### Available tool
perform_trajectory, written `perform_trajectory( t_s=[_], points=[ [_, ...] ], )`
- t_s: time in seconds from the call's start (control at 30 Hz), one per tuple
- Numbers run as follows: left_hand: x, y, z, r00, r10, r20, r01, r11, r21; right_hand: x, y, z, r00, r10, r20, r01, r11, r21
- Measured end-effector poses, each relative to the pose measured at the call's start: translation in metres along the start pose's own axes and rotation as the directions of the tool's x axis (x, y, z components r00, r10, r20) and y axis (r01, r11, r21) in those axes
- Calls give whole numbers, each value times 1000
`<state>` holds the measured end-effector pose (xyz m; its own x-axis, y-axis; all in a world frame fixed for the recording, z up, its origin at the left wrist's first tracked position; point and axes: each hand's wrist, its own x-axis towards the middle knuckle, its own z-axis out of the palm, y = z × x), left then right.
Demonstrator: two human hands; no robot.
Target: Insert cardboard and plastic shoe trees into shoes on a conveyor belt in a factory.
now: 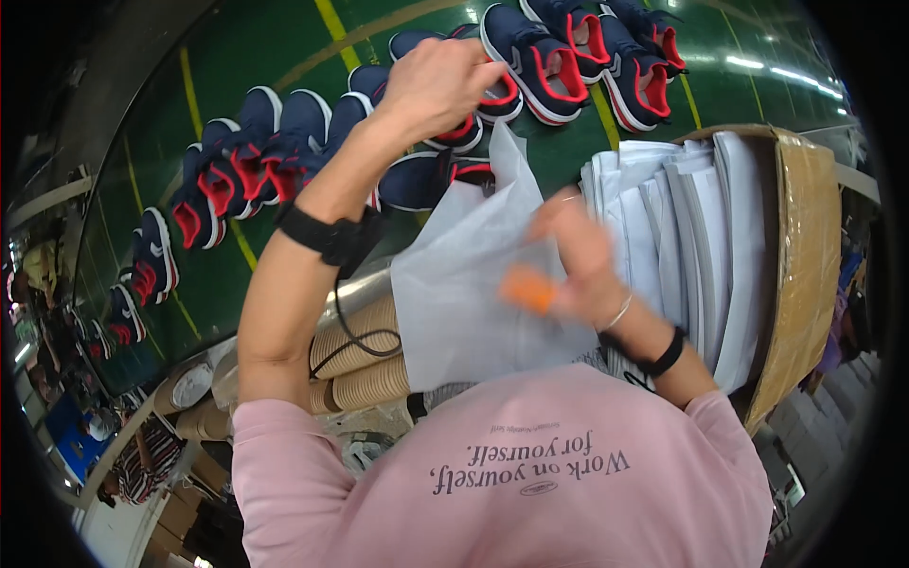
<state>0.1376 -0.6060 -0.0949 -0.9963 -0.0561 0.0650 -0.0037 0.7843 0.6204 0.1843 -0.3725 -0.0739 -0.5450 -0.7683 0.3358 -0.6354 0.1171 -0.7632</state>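
My left hand (440,87) reaches over a navy sneaker with a red collar (504,95); its fingers curl down onto the shoe and the fingertips are hidden. Nearer to me, a sheet of thin white paper (459,284) hangs at the table's edge, one corner standing up against another navy sneaker (415,182). My right hand (579,260), smeared by motion, is over the right part of this sheet, thumb and fingers apart. An orange cover (527,288) shows on its thumb. Contact between this hand and the paper cannot be made out.
Rows of navy and red sneakers (544,71) stand along a green surface with yellow lines (284,47). On the right, a cardboard box (805,256) holds stacked white paper (696,218). Ribbed tan rolls (365,350) lie below the table edge. A black cable (343,317) hangs from my left wrist strap.
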Motion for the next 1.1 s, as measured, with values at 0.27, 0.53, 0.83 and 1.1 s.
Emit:
perform_trajectory(
  t_s=[0.27,0.53,0.83,1.1],
  points=[
    [-142,29,-59,992,-124,21,126,990,-65,-66,0,21,1000,1,17,-1,1000,23],
    [-212,88,16,992,61,109,-50,994,-99,-98,43,-5,848,524,79,-433,600,672],
    [-202,80,81,958,285,39,-278,953,-121,-116,31,74,919,389,-62,-301,795,527],
    [-206,110,66,973,-45,227,120,937,-329,-137,17,-31,858,493,-141,-206,583,786]
  ],
)
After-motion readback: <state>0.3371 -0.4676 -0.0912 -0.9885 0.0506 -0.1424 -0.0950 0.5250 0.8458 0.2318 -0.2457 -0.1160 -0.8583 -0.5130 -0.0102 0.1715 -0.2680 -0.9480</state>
